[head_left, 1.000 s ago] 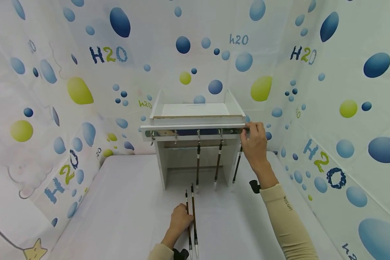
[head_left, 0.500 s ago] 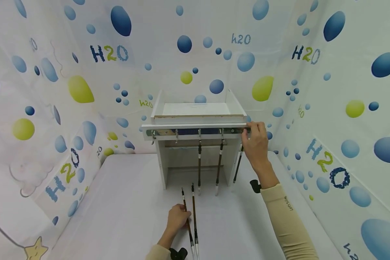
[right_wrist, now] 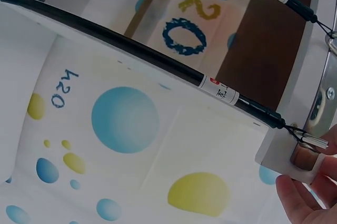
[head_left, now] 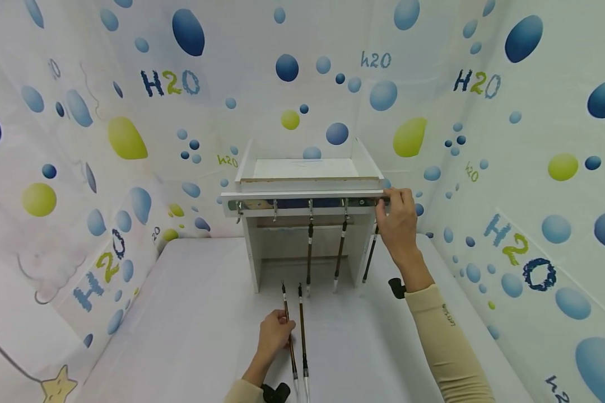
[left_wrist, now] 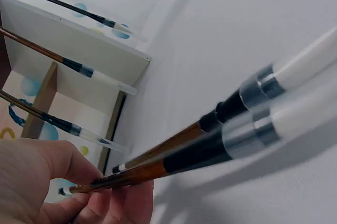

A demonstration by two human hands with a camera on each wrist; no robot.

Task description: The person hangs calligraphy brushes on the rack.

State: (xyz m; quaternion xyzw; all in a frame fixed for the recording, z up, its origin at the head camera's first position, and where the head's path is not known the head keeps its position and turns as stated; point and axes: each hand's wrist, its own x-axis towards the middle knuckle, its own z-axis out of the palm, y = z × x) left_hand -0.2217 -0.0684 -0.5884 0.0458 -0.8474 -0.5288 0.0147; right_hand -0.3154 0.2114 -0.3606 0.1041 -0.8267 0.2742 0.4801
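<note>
My left hand point(head_left: 275, 334) pinches a brown-handled calligraphy brush point(left_wrist: 142, 173) by its shaft, the loop end toward the shelf and the clear-capped tip toward me. Beside it, a second calligraphy brush point(head_left: 302, 330) lies on the white table. My right hand point(head_left: 399, 221) grips the right end of the white shelf's front board point(head_left: 302, 212), thumb in front. Under that board a metal hook rail point(head_left: 327, 204) bears several hooks. Two brushes point(head_left: 310, 252) point(head_left: 340, 252) hang in its middle part, and a black brush point(right_wrist: 121, 40) hangs by its cord near my right fingers.
The white shelf point(head_left: 252, 252) stands at the back of the table, with a shallow tray top point(head_left: 302, 168) above. Two hooks point(head_left: 239, 211) point(head_left: 275, 210) at the left carry no brush. Patterned curtains point(head_left: 333, 84) enclose the back and sides.
My left hand has shifted slightly left and forward with its brush, which now stands apart from the one beside it. My right hand keeps its hold on the board's end.
</note>
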